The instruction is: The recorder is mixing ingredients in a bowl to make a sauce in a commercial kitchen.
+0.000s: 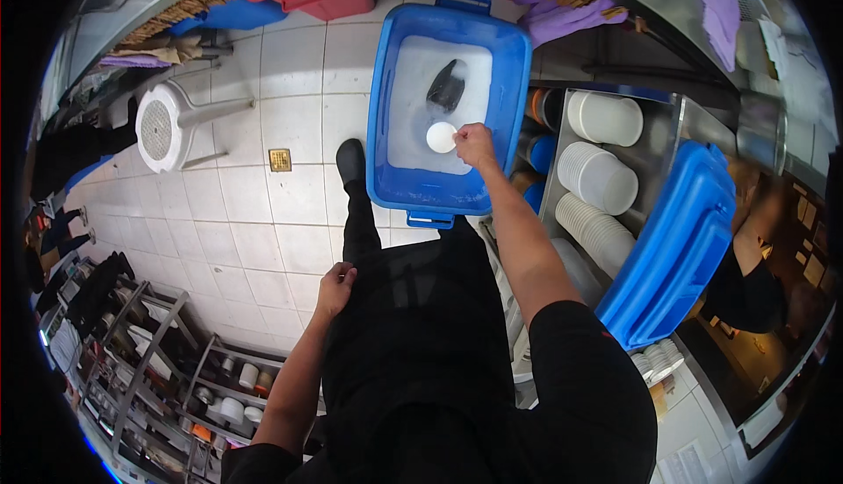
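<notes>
My right hand point(475, 146) grips the edge of a small round white cup or scoop point(441, 137), held over the blue plastic tub point(428, 192). A white mass point(411, 89), whose kind I cannot tell, covers the inside of this tub. Among it, beyond the cup, lies a dark elongated thing point(446, 86), possibly a scoop. My left hand point(337, 286) hangs beside my dark apron point(408, 326) with its fingers curled in; nothing shows in it. The tub stands in front of my legs, its handles at the near and far ends.
Stacked white plastic containers point(598, 178) lie on a metal shelf to the right, beside a large blue lid point(672, 247). On the tiled floor are a white stool point(158, 127) and a brass drain point(280, 160). Metal racks point(141, 359) stand lower left. Another person point(744, 286) is at right.
</notes>
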